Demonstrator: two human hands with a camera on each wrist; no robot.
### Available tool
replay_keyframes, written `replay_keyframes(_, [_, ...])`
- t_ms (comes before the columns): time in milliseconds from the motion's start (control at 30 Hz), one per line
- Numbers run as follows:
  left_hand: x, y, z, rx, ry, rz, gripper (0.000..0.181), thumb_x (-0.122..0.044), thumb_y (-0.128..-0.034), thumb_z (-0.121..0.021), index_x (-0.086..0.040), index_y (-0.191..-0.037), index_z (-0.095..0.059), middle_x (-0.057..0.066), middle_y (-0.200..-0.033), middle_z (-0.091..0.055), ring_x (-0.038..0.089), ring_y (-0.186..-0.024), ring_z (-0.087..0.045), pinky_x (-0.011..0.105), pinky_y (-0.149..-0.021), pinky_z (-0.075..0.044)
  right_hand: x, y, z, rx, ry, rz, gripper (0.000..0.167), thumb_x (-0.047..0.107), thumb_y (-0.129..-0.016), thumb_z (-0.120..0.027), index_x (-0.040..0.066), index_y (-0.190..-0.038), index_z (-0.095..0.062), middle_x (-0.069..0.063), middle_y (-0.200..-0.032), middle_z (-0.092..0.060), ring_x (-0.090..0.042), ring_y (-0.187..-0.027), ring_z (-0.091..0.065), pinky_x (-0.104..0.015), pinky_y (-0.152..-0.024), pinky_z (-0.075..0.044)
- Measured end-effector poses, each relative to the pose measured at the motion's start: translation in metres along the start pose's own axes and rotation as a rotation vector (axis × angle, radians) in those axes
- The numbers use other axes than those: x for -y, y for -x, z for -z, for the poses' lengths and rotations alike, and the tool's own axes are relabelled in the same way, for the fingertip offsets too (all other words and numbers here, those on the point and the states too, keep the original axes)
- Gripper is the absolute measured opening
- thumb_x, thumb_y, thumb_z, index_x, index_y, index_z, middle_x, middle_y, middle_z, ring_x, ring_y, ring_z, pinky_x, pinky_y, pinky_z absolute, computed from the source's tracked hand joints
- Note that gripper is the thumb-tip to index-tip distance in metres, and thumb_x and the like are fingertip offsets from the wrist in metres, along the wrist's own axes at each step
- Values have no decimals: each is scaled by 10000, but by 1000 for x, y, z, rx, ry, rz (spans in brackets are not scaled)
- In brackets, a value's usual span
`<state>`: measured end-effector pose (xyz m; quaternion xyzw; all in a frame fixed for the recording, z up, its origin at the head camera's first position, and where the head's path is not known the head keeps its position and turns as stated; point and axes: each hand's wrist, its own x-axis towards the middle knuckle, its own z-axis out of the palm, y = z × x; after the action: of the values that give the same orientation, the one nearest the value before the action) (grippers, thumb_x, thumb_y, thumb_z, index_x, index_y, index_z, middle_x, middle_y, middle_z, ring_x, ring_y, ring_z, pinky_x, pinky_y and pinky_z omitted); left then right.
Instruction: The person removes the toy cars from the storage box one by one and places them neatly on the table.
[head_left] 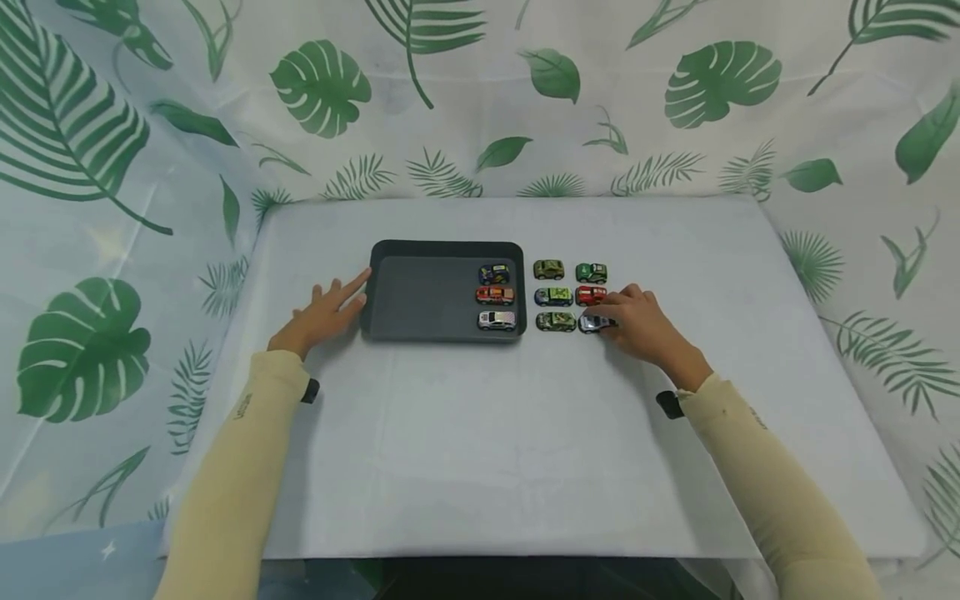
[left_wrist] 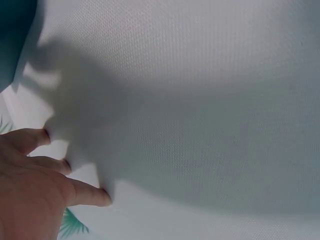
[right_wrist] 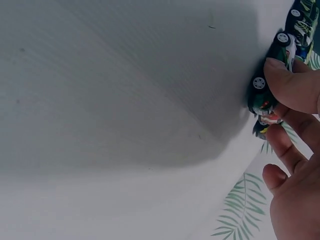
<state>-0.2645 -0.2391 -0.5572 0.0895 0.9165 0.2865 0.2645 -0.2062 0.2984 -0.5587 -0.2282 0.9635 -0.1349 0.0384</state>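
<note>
My right hand (head_left: pixel 647 329) pinches a small silver-blue toy car (head_left: pixel 592 322) at the front right of the loose cars. In the right wrist view, thumb and fingers hold this toy car (right_wrist: pixel 270 75) by its sides, its wheels visible. Its lift off the cloth, if any, I cannot tell. My left hand (head_left: pixel 322 315) has spread fingers, touching the left side of a dark grey tray (head_left: pixel 420 300). Three toy cars stand along the tray's right side: a dark blue one (head_left: pixel 494 274), an orange one (head_left: pixel 495 296) and a silver one (head_left: pixel 497 321).
Right of the tray, camouflage cars (head_left: pixel 549 269) (head_left: pixel 556 322) and a lime-green car (head_left: pixel 553 297) form a column. Beside them sit a green car (head_left: pixel 592 272) and a partly covered red car (head_left: pixel 590 295). White cloth (head_left: pixel 480 433) covers the table; a leaf-print curtain (head_left: pixel 480 108) hangs behind.
</note>
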Motion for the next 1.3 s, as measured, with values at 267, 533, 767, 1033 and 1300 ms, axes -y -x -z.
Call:
replay_keyframes(267, [-4, 1, 3, 21, -10, 1, 653, -567, -1158, -274, -378, -1737, -40, 270, -1747, 109, 558, -1541, 231, 883, -1080, 119, 3, 6, -4, -53, 49, -7, 418, -84, -883, -813, 82, -1266, -789, -195, -1263, -734, -453, -1120, -565, -602, -854, -425])
replay_keyframes(533, [1, -1, 4, 18, -8, -2, 653, -586, -1153, -277, -401, -1733, -42, 257, -1751, 110, 545, -1546, 235, 875, -1086, 126, 3, 4, -7, -39, 86, -24, 430, -62, -880, -828, 85, -1281, -784, -197, -1256, -730, -451, -1122, -566, -601, -857, -431])
replay_keyframes(767, [2, -2, 4, 14, -6, 2, 654, -592, -1151, -272, -403, -1733, -45, 255, -1751, 111, 550, -1544, 235, 878, -1085, 121, 4, 3, -4, -54, 98, -3, 421, -56, -869, -845, 92, -1261, -797, -194, -1252, -736, -457, -1109, -574, -598, -843, -437])
replay_keyframes(1033, [2, -1, 3, 28, 15, 2, 654, -577, -1154, -291, -399, -1734, -48, 246, -1754, 113, 542, -1546, 238, 877, -1083, 127, 3, 4, -6, -48, 86, 2, 426, -57, -874, -837, 95, -1269, -794, -196, -1247, -736, -471, -1116, -564, -599, -835, -429])
replay_keyframes(1300, [0, -1, 4, 20, 24, -3, 648, -576, -1156, -293, -404, -1733, -55, 238, -1756, 108, 533, -1550, 238, 872, -1085, 133, 2, 9, -1, -95, -11, -68, 403, 19, -892, -826, 47, -1291, -774, -237, -1241, -718, -481, -1152, -525, -611, -852, -398])
